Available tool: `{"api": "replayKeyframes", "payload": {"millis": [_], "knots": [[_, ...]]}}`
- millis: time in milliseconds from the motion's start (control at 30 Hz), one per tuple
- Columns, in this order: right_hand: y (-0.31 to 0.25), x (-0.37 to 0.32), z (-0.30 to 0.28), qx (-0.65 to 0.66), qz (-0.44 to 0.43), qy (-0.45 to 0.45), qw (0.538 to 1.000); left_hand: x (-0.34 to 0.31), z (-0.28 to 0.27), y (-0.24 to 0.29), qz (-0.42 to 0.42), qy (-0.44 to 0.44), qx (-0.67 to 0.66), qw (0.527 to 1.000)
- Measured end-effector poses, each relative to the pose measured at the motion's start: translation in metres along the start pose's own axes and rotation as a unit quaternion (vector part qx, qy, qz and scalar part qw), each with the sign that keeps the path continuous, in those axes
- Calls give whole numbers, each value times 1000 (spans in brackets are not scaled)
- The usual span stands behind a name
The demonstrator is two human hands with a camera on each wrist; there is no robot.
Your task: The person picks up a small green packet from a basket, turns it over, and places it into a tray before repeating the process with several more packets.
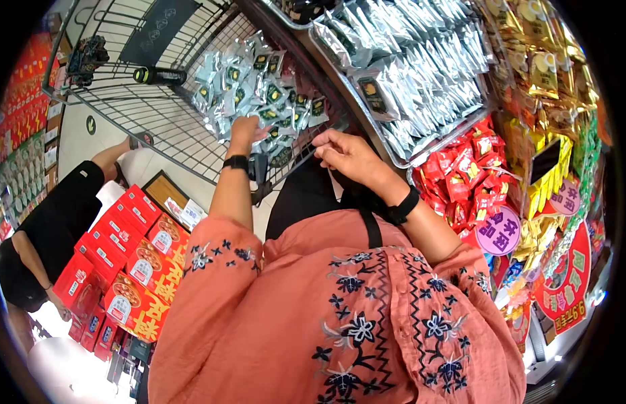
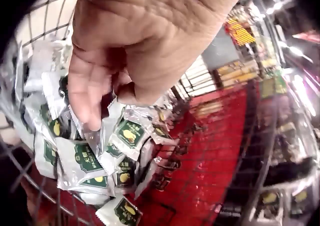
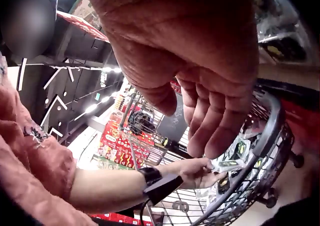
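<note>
Silver packets with green labels (image 1: 249,87) lie heaped in a wire shopping cart (image 1: 148,111). The left hand (image 1: 244,137) reaches over the cart's near edge into this heap. In the left wrist view, the left hand (image 2: 145,41) pinches a silver packet (image 2: 106,133) between thumb and fingers, just above other packets (image 2: 82,158). The right hand (image 1: 350,156) hovers palm down by the cart's near right corner, holding nothing. Its fingers hang loosely bent in the right wrist view, where the right hand (image 3: 200,71) is above the left hand (image 3: 192,173).
Beside the cart on the right stands a metal tray (image 1: 410,161) with rows of silver packets (image 1: 421,81). Red-wrapped sweets (image 1: 464,172) and gold packs (image 1: 543,74) lie past it. Red boxes (image 1: 118,232) are stacked at left near a person in black (image 1: 54,229). A black bottle (image 1: 159,76) lies in the cart.
</note>
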State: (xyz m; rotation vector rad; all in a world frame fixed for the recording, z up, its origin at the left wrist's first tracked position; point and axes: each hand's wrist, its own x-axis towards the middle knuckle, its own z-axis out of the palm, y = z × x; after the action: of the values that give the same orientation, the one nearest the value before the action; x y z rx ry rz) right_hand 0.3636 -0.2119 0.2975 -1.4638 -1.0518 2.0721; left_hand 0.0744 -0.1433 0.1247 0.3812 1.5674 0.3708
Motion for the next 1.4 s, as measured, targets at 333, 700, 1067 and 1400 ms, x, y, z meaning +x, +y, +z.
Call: {"api": "replayKeyframes", "payload": {"millis": [333, 700, 1067, 1400], "knots": [[-40, -33, -22, -69, -123, 81, 987, -162, 26, 100, 223, -71, 81, 969], [-61, -66, -40, 141, -111, 90, 980, -222, 93, 143, 311, -198, 141, 919], [-54, -67, -52, 105, -142, 105, 979, -235, 116, 144, 316, -230, 189, 901], [-52, -74, -42, -266, -293, 351, 849, -216, 143, 134, 412, -198, 214, 863]]}}
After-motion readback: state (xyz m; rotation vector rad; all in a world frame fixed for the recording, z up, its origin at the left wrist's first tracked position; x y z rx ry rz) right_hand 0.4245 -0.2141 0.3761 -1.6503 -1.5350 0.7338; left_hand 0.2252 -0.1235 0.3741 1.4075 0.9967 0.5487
